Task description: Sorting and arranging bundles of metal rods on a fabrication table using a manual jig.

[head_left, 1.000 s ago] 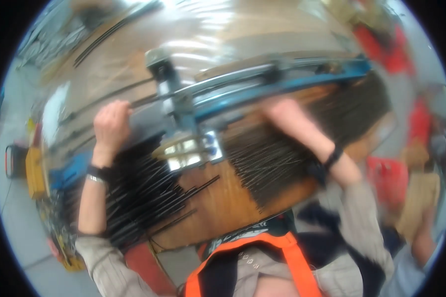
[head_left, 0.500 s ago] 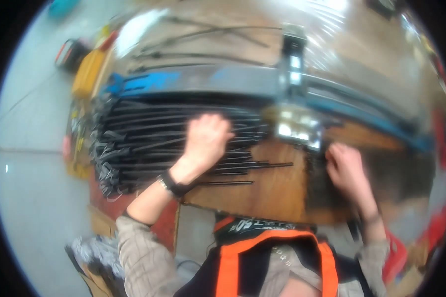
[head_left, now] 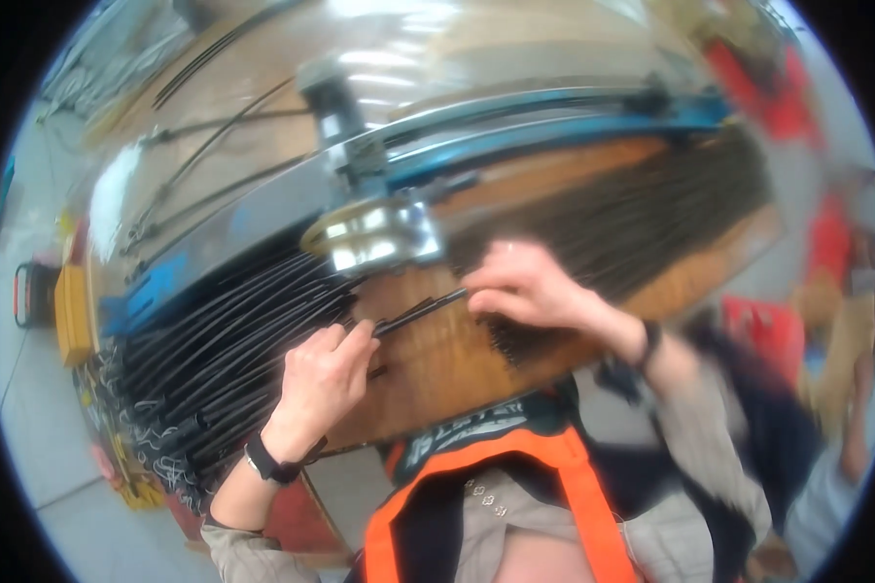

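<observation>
My left hand [head_left: 326, 377] is closed on a thin black cable [head_left: 420, 312] at the near edge of a bundle of black cables [head_left: 233, 335]. The bundle lies on the wooden tabletop [head_left: 428, 374], with looped ends gathered at the left. My right hand [head_left: 527, 284] pinches the cable's free right end between thumb and fingers. The stretch between my hands runs slanting up to the right, over the wood. Just beyond it stands a shiny metal fixture [head_left: 384, 238]. Blur hides the finer detail of the cable's tip.
A blue and grey metal rail [head_left: 544, 136] crosses the table behind the fixture. To the right lies a dark mass of thin strands [head_left: 642, 219]. Loose black cables [head_left: 214, 146] rest at the far left, near a yellow box [head_left: 72, 316]. Another person's arm [head_left: 857, 418] shows at the right.
The view has swung to the right. My right hand has come in from the right side to the cable's end; my hands are now closer together, with the cable between them.
</observation>
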